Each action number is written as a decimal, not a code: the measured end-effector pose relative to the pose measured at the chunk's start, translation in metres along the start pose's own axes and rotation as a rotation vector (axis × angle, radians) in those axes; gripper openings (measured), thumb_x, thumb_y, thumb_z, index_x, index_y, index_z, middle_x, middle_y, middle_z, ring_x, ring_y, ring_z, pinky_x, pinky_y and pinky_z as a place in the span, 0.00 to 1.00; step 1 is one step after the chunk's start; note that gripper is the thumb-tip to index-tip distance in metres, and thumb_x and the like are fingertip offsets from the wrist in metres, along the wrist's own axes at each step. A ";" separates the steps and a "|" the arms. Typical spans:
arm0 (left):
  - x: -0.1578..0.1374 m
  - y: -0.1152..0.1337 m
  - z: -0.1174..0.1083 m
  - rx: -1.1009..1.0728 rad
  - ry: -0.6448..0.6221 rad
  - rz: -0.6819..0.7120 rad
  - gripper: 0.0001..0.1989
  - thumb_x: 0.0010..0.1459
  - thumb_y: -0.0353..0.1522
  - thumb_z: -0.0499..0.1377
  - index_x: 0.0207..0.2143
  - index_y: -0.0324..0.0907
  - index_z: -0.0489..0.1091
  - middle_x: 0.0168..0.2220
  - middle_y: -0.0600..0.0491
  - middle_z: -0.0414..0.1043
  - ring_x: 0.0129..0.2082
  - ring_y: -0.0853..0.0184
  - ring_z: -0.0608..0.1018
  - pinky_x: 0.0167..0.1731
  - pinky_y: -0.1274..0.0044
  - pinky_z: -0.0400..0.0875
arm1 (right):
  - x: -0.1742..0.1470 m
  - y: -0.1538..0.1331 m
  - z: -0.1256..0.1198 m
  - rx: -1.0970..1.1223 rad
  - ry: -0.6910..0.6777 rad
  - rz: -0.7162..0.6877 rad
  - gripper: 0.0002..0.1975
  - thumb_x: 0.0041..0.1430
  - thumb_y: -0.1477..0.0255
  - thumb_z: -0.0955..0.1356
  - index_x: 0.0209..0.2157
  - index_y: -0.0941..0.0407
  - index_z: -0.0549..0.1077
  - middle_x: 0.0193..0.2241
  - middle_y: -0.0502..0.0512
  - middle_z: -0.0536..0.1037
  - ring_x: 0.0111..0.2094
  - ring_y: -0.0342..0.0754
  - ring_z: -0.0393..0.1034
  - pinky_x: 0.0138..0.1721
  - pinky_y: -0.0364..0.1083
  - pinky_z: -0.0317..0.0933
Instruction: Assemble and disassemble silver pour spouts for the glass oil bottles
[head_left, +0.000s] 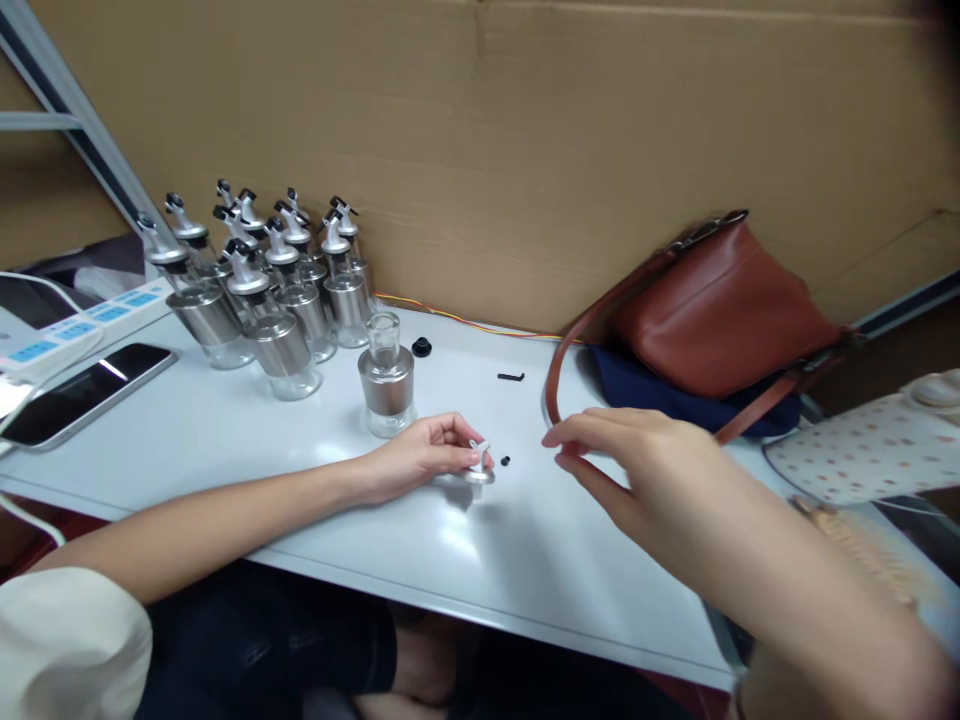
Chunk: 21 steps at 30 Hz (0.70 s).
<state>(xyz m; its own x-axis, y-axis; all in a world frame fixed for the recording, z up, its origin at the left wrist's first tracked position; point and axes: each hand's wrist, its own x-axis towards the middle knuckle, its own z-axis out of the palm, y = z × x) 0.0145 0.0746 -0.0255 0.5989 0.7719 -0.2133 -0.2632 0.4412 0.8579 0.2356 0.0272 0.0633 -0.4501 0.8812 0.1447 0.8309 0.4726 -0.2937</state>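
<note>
My left hand (439,455) rests low over the table, its fingers closed on a silver pourer spout (480,465) that points upward. Just right of the spout lies a tiny black piece (505,461). My right hand (622,450) hovers over the table to the right, thumb and index fingertips close but slightly apart, with nothing visible between them. Behind my left hand stands a glass bottle (387,380) with a steel band and a bare neck. Near it sit a black stopper (421,346) and a thin black bent piece (511,377).
Several glass bottles (281,345) with pourer tops crowd the back left. A phone (90,392) and a power strip (90,325) lie at the left. A brown leather bag (720,310) on dark blue cloth (637,390) fills the back right, beside a dotted white pouch (862,440). Cardboard stands behind.
</note>
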 end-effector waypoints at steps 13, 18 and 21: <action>-0.001 0.002 -0.005 0.079 -0.061 -0.019 0.13 0.49 0.32 0.68 0.33 0.38 0.67 0.31 0.51 0.76 0.33 0.70 0.76 0.36 0.76 0.63 | 0.048 0.011 0.055 -0.034 -0.356 0.150 0.13 0.51 0.82 0.64 0.35 0.55 0.76 0.29 0.56 0.78 0.29 0.48 0.71 0.28 0.43 0.55; 0.000 0.000 -0.006 0.073 -0.075 -0.023 0.13 0.49 0.32 0.67 0.34 0.39 0.67 0.31 0.51 0.76 0.33 0.70 0.76 0.35 0.75 0.63 | 0.053 0.013 0.058 -0.022 -0.302 0.112 0.09 0.51 0.82 0.64 0.27 0.57 0.75 0.26 0.55 0.77 0.27 0.47 0.68 0.28 0.43 0.54; -0.001 0.000 -0.006 0.071 -0.070 -0.024 0.12 0.50 0.32 0.67 0.34 0.39 0.67 0.31 0.51 0.76 0.34 0.69 0.76 0.37 0.74 0.63 | 0.056 0.014 0.056 0.099 -0.250 0.063 0.09 0.51 0.82 0.64 0.28 0.57 0.74 0.26 0.55 0.77 0.27 0.46 0.69 0.29 0.42 0.57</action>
<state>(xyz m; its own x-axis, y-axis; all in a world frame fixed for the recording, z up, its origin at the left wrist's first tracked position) 0.0093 0.0773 -0.0281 0.6560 0.7269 -0.2032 -0.1951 0.4234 0.8847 0.2042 0.0826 0.0143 -0.4756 0.8726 -0.1114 0.8294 0.4027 -0.3871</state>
